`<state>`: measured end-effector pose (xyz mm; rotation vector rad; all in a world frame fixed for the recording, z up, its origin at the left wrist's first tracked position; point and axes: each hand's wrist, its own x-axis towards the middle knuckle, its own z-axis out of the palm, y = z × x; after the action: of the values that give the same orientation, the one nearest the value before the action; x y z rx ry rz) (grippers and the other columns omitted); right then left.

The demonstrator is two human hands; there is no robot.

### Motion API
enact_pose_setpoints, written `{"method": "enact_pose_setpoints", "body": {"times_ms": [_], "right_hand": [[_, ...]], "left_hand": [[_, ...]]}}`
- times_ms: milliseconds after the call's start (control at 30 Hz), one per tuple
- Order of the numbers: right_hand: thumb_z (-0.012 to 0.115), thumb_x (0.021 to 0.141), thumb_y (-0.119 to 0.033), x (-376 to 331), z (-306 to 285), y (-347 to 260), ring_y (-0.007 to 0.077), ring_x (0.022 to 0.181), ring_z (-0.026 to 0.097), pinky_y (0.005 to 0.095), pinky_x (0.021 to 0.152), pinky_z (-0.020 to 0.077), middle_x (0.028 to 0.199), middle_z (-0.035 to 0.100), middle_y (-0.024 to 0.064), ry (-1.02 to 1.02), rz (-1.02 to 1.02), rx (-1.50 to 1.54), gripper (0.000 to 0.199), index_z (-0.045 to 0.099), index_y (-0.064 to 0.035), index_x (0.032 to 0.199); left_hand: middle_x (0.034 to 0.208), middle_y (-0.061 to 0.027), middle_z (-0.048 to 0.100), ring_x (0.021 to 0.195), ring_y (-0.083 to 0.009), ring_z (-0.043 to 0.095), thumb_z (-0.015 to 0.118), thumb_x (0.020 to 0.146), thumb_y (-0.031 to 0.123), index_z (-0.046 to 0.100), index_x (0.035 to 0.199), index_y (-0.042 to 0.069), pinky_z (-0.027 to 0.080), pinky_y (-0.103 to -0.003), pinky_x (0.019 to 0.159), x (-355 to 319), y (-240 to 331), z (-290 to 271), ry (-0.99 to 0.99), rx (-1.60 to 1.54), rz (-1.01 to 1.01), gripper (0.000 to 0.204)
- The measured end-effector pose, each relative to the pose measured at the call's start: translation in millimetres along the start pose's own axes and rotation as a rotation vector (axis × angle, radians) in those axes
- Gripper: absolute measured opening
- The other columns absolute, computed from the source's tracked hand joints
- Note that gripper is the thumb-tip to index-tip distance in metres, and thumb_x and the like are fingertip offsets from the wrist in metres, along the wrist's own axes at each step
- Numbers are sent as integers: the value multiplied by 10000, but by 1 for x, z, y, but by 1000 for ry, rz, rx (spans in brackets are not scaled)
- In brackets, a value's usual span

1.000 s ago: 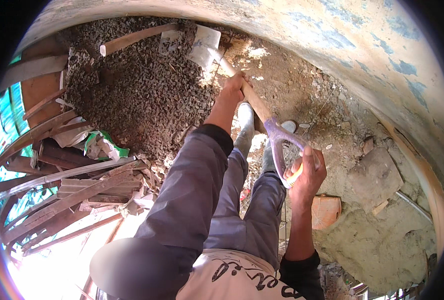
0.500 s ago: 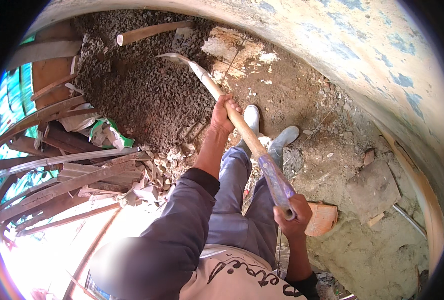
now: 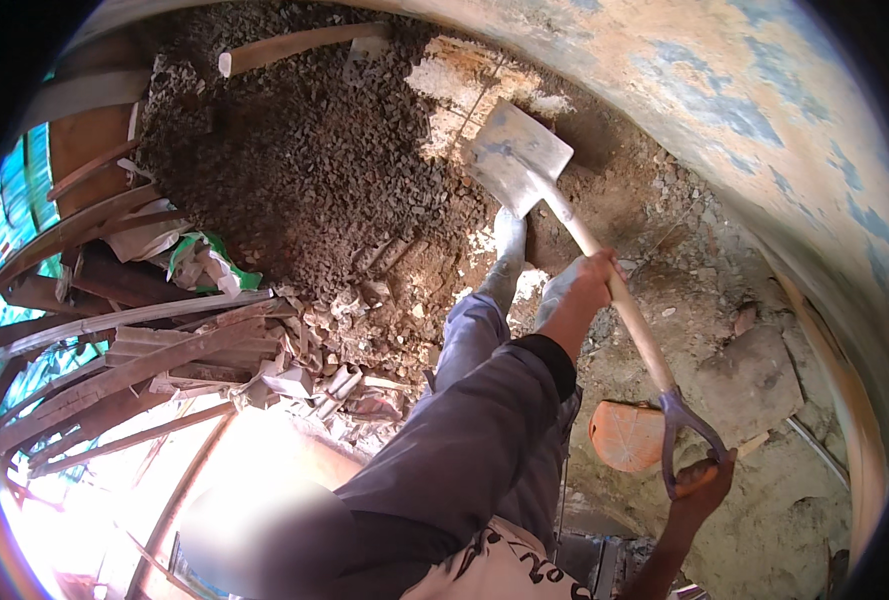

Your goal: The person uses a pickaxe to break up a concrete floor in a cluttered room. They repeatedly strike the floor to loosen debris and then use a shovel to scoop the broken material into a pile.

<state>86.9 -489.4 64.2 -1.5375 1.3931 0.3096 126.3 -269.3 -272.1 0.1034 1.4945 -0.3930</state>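
Note:
I hold a shovel slantwise in front of me, its flat metal blade up ahead, over the ground by the pale broken patch. My left hand is wrapped round the wooden shaft below the blade. At the lower right end, my right hand grips the purple D-shaped handle. The blade's broad face shows, with no load of gravel on it that I can make out. One grey boot stands just below the blade; the other is partly hidden by my left forearm.
A heap of dark gravel lies ahead to the left, a wooden post across its far side. Planks and scrap pile up at left. A peeling wall curves along the right. An orange round-edged piece lies near the handle.
The shovel has swung from the gravel heap to the right, its blade turning from edge-on to face-up view. Both hands moved right with it, and the left arm now crosses my legs.

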Motion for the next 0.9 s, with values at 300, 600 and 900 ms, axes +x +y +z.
{"method": "enact_pose_setpoints", "body": {"times_ms": [300,600,900], "right_hand": [[596,903,-389,41,132,76,113,527,480,289,441,395,648,465,1,-163,9,-142,339,549,-53,886],[594,930,-426,50,249,81,109,455,415,290,377,362,594,396,-8,-333,29,-116,383,540,-48,898],[569,926,-487,52,158,49,125,437,359,292,394,328,573,362,-16,-245,76,-129,384,492,-126,822]], "left_hand": [[689,-102,540,601,-267,599,540,938,142,574,952,52,553,-443,583,40,154,-62,173,156,249,97],[643,-35,492,509,-197,502,559,964,185,497,901,80,492,-340,502,73,257,-95,110,43,383,137],[662,-89,548,516,-217,558,624,891,142,520,951,29,506,-374,474,6,181,-80,241,-100,354,165]]}}
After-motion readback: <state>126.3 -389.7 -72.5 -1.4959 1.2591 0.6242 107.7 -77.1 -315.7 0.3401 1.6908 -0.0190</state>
